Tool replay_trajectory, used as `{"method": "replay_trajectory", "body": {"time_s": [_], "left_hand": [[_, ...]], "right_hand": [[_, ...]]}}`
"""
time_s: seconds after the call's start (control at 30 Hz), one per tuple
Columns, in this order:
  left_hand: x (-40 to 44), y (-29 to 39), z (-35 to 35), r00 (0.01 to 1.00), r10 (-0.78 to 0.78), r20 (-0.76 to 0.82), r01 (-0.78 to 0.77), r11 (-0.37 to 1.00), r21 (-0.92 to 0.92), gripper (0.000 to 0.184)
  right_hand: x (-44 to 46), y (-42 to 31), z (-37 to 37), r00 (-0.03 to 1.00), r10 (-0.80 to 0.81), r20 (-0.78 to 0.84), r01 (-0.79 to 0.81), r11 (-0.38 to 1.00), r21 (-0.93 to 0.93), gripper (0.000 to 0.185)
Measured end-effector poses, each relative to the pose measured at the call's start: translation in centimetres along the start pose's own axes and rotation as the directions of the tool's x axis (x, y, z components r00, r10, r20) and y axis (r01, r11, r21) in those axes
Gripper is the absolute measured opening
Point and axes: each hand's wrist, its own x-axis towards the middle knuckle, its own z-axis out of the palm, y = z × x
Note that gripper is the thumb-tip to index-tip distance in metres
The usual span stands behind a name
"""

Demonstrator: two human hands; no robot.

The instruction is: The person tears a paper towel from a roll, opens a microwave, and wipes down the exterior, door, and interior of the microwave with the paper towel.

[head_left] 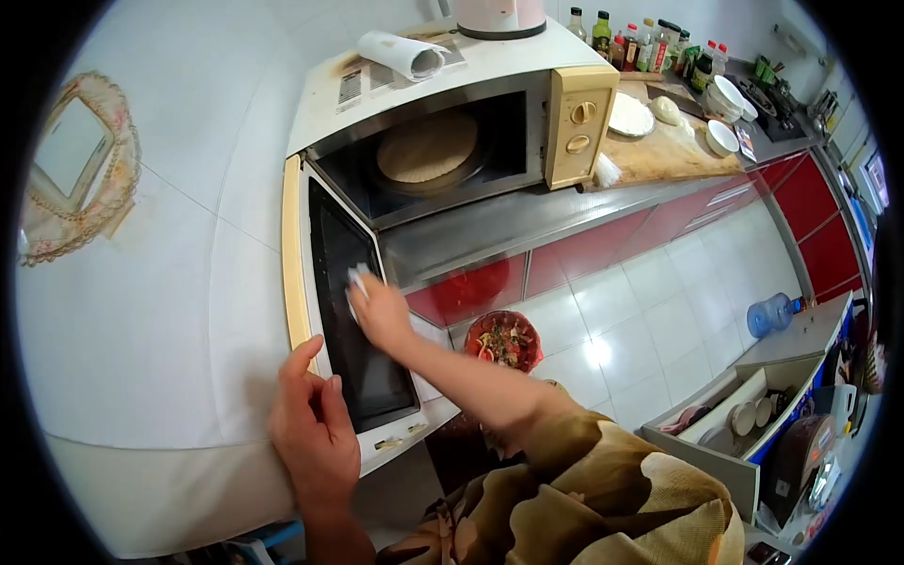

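The microwave (443, 202) stands with its door (294, 254) swung out to the left, the dark inner panel facing me. My left hand (315, 428) grips the door's outer edge low down, thumb on the inner side and a finger along the frame. Against the dark panel, my right hand (381, 315) is closed on a crumpled white tissue or cloth (356, 279), mostly hidden by the fingers. Inside the cavity, a round, pale brown disc with a ridged rim (428, 148) lies on the turntable.
A rolled white sheet (400, 55) and a pink appliance (499, 14) sit on the microwave. Bottles (650, 47), bowls (722, 138) and a wooden board (650, 165) occupy the counter. Below are a red-rimmed bin (504, 341), an open drawer (702, 476) and a blue water jug (770, 315).
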Motion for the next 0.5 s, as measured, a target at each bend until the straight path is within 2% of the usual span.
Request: {"method": "replay_trajectory", "body": {"time_s": [0.07,0.1,0.13,0.17,0.2,0.27,0.33,0.37,0.4,0.43,0.47,0.5], "left_hand": [[0.0,0.0,0.0,1.0,-0.002,-0.004,0.002,1.0,-0.01,0.036],[0.0,0.0,0.0,1.0,-0.001,0.003,0.001,1.0,-0.009,0.035],[0.1,0.0,-0.1,1.0,-0.002,0.01,0.002,1.0,-0.007,0.035],[0.1,0.0,-0.1,1.0,-0.004,0.005,0.004,1.0,-0.012,0.034],[0.0,0.0,-0.1,1.0,-0.006,0.004,0.006,1.0,-0.019,0.034],[0.0,0.3,0.4,1.0,-0.021,-0.009,0.02,0.998,-0.057,0.034],[-0.3,-0.7,0.5,0.998,-0.01,-0.057,0.007,0.998,-0.056,0.034],[-0.3,-0.5,0.4,0.999,-0.018,-0.045,0.016,0.999,-0.049,0.034],[-0.3,-0.1,0.2,0.999,-0.032,-0.03,0.03,0.999,-0.042,0.034],[-0.2,0.1,0.2,0.999,-0.024,-0.04,0.021,0.998,-0.055,0.034],[-0.1,0.0,0.2,0.999,-0.003,-0.054,-0.002,0.996,-0.085,0.034],[-0.3,-0.4,0.1,0.998,0.031,-0.05,-0.034,0.998,-0.055,0.035]], "right_hand": [[-6.0,1.4,-1.5,0.993,0.061,0.097,-0.062,0.998,0.013,0.023],[-8.5,0.6,-3.0,0.969,0.122,0.217,-0.14,0.988,0.068,0.022],[-10.1,-0.7,-4.5,0.942,0.11,0.316,-0.155,0.981,0.12,0.019],[-10.6,-2.9,-5.5,0.941,0.067,0.331,-0.16,0.952,0.262,0.015],[-10.3,-5.1,-5.8,0.95,0.017,0.313,-0.132,0.927,0.351,0.014],[-6.8,-7.5,-5.6,0.938,-0.297,0.18,0.21,0.898,0.385,0.016],[-2.6,-6.4,-3.0,0.979,-0.178,0.096,0.14,0.939,0.315,0.019],[-0.7,-3.7,-1.1,0.973,-0.216,0.081,0.202,0.967,0.154,0.023],[0.3,-3.9,-1.6,0.99,-0.08,0.118,0.083,0.996,-0.022,0.026],[0.9,-1.4,-0.8,0.998,-0.023,0.056,0.023,1.0,0.006,0.026],[-0.1,-1.4,-1.7,0.998,0.013,0.065,-0.013,1.0,-0.001,0.025],[-2.6,-0.7,-2.1,0.99,0.026,0.141,-0.019,0.998,-0.056,0.023]]}}
